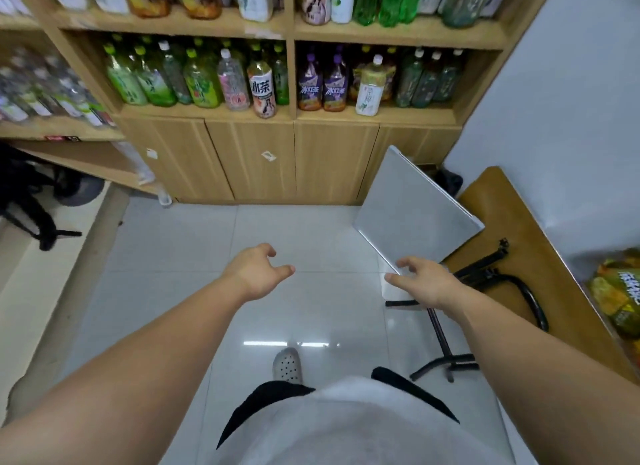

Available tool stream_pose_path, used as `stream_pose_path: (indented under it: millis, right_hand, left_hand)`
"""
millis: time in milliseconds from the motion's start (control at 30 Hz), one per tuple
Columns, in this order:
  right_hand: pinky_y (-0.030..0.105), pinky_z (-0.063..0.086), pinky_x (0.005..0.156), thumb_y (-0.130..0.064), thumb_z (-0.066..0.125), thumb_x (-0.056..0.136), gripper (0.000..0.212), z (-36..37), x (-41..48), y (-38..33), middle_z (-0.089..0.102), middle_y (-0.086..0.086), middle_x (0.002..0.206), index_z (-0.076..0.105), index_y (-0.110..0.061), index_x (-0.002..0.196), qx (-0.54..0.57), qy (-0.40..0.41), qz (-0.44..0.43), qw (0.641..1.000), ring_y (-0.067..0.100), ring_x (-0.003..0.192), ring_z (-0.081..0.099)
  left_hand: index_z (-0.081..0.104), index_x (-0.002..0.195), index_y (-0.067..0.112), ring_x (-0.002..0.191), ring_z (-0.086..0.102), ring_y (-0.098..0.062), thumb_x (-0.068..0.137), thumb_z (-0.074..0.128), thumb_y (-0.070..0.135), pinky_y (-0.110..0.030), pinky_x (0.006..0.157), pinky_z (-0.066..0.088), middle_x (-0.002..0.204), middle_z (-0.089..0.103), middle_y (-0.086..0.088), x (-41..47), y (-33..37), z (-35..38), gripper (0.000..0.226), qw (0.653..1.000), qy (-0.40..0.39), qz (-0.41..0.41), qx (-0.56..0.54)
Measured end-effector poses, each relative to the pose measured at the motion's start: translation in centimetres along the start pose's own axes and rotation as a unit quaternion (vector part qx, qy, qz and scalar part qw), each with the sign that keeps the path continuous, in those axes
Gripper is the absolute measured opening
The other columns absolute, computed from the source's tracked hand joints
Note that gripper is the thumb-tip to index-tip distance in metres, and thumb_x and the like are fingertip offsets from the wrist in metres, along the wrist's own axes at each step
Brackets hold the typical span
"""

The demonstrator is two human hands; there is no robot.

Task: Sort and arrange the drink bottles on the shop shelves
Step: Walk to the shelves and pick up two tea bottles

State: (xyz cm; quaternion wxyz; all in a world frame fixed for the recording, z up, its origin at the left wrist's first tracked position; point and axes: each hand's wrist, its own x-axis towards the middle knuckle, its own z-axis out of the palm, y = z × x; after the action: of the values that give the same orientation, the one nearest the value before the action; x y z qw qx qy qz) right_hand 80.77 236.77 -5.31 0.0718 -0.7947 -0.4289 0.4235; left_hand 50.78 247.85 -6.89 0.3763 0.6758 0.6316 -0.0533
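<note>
While bottles (262,88) crowd the shelves (207,113), left hand (258,274) and right hand (427,284) loose, grip open.

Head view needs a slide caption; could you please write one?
Left hand and right hand, open, extend toward shelved drink bottles.

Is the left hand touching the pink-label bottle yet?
Apart. Head view: the left hand hovers open over the floor tiles, with the cabinet doors between it and the pink-label bottle.
</note>
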Motion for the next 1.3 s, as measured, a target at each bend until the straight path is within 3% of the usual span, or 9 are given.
stream_pose_path:
  millis: [100,300,500,733,833,1033,1133,1233,1300]
  right_hand:
    - [0.031,0.037,0.106,-0.049,0.063,0.095,0.062,-2.3,3.8,-3.1,0.047,0.009,0.152,0.048,-0.017,0.147,0.010,0.011,0.008,1.000,0.026,0.137,0.048]
    - [0.032,0.038,0.102,-0.050,0.064,0.093,0.061,-6.5,12.3,-5.8,0.050,0.007,0.149,0.050,-0.020,0.144,0.040,0.010,0.024,0.999,0.025,0.135,0.049]
    - [0.034,0.039,0.105,-0.046,0.066,0.094,0.059,-11.8,22.9,-9.1,0.047,0.009,0.151,0.050,-0.019,0.144,0.053,0.004,-0.011,0.999,0.028,0.136,0.048]
    - [0.030,0.039,0.094,-0.047,0.065,0.095,0.057,-19.7,32.5,-14.3,0.051,0.006,0.148,0.052,-0.020,0.143,0.019,-0.018,-0.050,0.998,0.026,0.132,0.050]
    - [0.032,0.042,0.089,-0.047,0.065,0.095,0.048,-22.1,35.9,-16.1,0.055,0.007,0.137,0.058,-0.019,0.133,0.043,-0.009,-0.049,0.998,0.020,0.113,0.052]
    - [0.031,0.041,0.088,-0.034,0.065,0.097,0.014,-23.9,42.2,-18.5,0.053,-0.019,0.095,0.058,-0.031,0.110,0.117,-0.007,-0.009,0.993,0.003,0.091,0.051]
    - [0.032,0.043,0.092,-0.036,0.068,0.095,0.023,-24.7,45.2,-18.6,0.065,-0.012,0.102,0.068,-0.022,0.114,0.136,0.030,0.022,0.990,0.007,0.098,0.059]
    - [0.037,0.046,0.099,-0.038,0.070,0.093,0.033,-25.9,48.5,-18.5,0.071,0.000,0.114,0.069,-0.018,0.120,0.134,0.054,0.050,0.988,0.021,0.112,0.064]
    - [0.033,0.044,0.097,-0.037,0.068,0.095,0.040,-26.9,50.9,-18.4,0.065,0.001,0.124,0.060,-0.020,0.130,0.141,0.059,0.051,0.987,0.021,0.115,0.060]
  left_hand:
    - [0.051,0.143,0.018,0.125,0.058,-0.028,0.088,0.066,0.060,-0.036,0.100,0.047,0.142,0.056,-0.010,5.7,1.8,-4.2,0.071,0.999,-0.003,0.024,0.034]
    - [0.051,0.142,0.020,0.121,0.059,-0.026,0.087,0.066,0.062,-0.035,0.098,0.048,0.139,0.057,-0.008,14.9,6.3,-8.3,0.070,0.999,-0.006,0.034,0.026]
    - [0.051,0.144,0.020,0.123,0.059,-0.025,0.087,0.066,0.061,-0.033,0.095,0.046,0.141,0.057,-0.007,23.4,10.7,-10.4,0.071,1.000,0.001,-0.008,0.021]
    - [0.049,0.146,0.018,0.127,0.056,-0.029,0.089,0.065,0.057,-0.034,0.097,0.048,0.143,0.058,-0.011,31.3,17.3,-15.2,0.071,0.999,0.039,-0.021,0.014]
    - [0.049,0.146,0.019,0.117,0.060,-0.028,0.089,0.067,0.055,-0.033,0.090,0.049,0.139,0.058,-0.010,34.7,19.6,-15.9,0.069,0.999,0.043,-0.016,-0.003]
    - [0.048,0.146,0.022,0.115,0.061,-0.027,0.088,0.070,0.052,-0.035,0.093,0.051,0.139,0.057,-0.010,44.1,23.7,-16.8,0.069,0.998,0.009,0.063,-0.018]
    - [0.046,0.145,0.024,0.103,0.064,-0.028,0.088,0.071,0.047,-0.035,0.086,0.053,0.136,0.057,-0.009,48.8,25.1,-17.0,0.066,0.994,-0.023,0.106,-0.019]
    - [0.044,0.146,0.026,0.117,0.060,-0.026,0.086,0.073,0.045,-0.032,0.092,0.050,0.141,0.055,-0.008,53.1,26.5,-16.8,0.069,0.989,-0.044,0.141,-0.013]
    - [0.044,0.148,0.026,0.126,0.055,-0.022,0.086,0.074,0.045,-0.028,0.096,0.045,0.144,0.054,-0.005,55.7,27.9,-16.1,0.071,0.987,-0.042,0.156,-0.019]
